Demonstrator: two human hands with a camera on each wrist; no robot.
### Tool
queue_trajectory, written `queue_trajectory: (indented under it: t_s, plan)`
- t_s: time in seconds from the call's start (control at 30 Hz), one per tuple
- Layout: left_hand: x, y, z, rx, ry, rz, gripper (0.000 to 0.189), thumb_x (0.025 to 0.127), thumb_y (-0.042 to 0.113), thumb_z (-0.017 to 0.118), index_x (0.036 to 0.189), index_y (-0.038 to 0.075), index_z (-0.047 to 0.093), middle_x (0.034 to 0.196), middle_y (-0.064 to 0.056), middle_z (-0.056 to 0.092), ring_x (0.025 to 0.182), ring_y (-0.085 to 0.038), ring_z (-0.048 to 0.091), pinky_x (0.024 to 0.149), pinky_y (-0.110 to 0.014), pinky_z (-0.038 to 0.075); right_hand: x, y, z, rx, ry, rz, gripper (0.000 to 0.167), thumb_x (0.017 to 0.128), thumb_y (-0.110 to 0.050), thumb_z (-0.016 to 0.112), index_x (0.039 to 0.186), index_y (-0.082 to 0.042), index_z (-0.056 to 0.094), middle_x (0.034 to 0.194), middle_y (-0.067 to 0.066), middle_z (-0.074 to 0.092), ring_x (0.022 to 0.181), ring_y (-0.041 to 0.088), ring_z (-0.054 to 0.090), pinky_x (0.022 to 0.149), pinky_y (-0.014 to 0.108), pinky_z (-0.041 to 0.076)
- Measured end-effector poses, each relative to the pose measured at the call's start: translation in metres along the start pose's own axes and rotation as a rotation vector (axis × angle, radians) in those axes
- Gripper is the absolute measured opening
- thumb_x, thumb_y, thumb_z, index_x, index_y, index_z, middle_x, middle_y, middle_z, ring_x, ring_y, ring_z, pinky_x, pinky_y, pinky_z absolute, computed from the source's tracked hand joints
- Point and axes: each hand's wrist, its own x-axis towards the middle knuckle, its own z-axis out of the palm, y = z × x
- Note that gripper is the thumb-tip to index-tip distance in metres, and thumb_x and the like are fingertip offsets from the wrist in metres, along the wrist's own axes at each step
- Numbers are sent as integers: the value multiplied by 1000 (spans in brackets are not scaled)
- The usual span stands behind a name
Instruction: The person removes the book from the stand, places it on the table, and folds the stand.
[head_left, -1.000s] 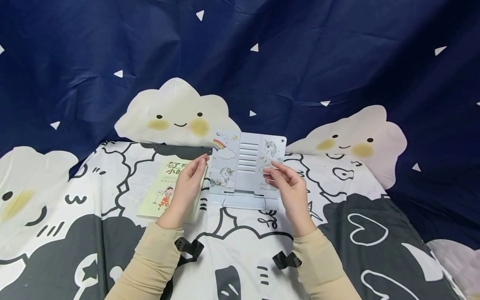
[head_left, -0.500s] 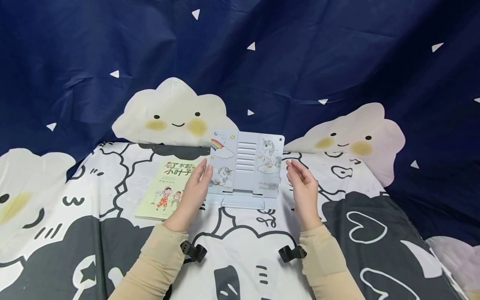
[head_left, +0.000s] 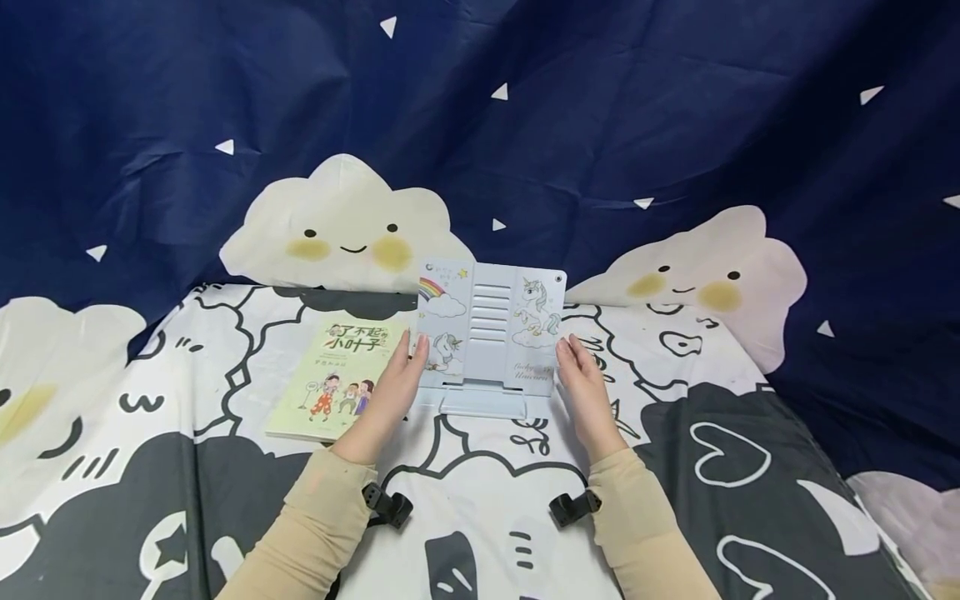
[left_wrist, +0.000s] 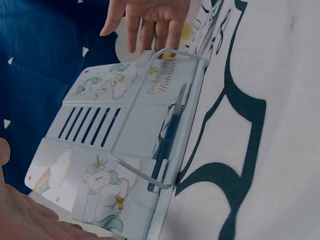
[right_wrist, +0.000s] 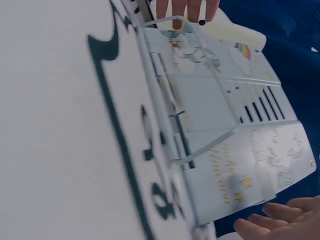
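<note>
A pale blue book stand (head_left: 489, 360) printed with unicorns, a rainbow and clouds stands upright on the cloth, leaning back. It has a row of slots down its middle and a wire page holder (left_wrist: 131, 172) folded out at its front. My left hand (head_left: 392, 393) is at the stand's left edge, fingers extended along it. On the opposite side, the fingertips of my right hand (head_left: 588, 385) are right at the right edge. In the right wrist view the fingers of the right hand (right_wrist: 282, 217) look loosely straight beside the panel.
A light green children's book (head_left: 318, 387) with cartoon figures lies flat to the left, partly behind the left forearm. A black-and-white patterned cloth (head_left: 480, 492) covers the surface. A dark blue curtain (head_left: 570, 125) with clouds and triangles hangs behind.
My right hand has drawn back from the stand's front to the right, then come in at its right edge. The left hand has lowered slightly along the left edge. The stand stays in place.
</note>
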Motion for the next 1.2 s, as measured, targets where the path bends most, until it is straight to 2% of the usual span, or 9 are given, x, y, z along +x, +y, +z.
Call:
queue_trajectory:
  t_s: [0.17,0.27,0.43,0.67,0.83,1.2]
  plan:
    - [0,-2,2,1,-27,-4,77,105,52,31,159,3,5,166,-19,12,151,-38,18,124,-54,14,2,9,4,-68,-47,74,72,105,-39,45,159,-5,11,166,15,14,154,29,14,125,46,20]
    - [-1,-1,2,-4,-30,-4,79,104,54,32,159,4,5,165,-19,14,151,-38,20,123,-55,14,2,11,4,-88,-50,90,74,104,-42,46,159,-6,12,166,16,12,154,31,13,124,48,19]
    - [-2,1,3,14,-29,-10,80,104,55,32,159,3,6,165,-20,15,151,-39,18,123,-56,12,3,11,2,-85,-50,99,72,104,-44,45,158,-6,18,166,15,17,153,31,20,123,48,23]
    - [-4,4,9,112,-41,1,83,104,52,32,156,-7,4,165,-25,-3,153,-40,-2,124,-56,3,6,10,0,-106,-54,115,69,105,-43,42,157,-3,21,163,17,23,149,34,29,122,48,28]
    - [-4,3,8,93,-36,-10,84,104,53,33,156,-5,4,165,-23,-2,154,-37,-1,125,-53,3,7,8,-1,-105,-41,111,68,104,-43,44,155,-1,26,158,20,33,141,37,41,119,48,34]
    - [1,-5,4,54,-68,2,85,103,57,33,158,-2,5,167,-17,1,155,-31,0,126,-48,3,5,8,-3,-122,9,143,66,103,-44,47,152,-2,34,147,19,45,127,32,49,110,46,43]
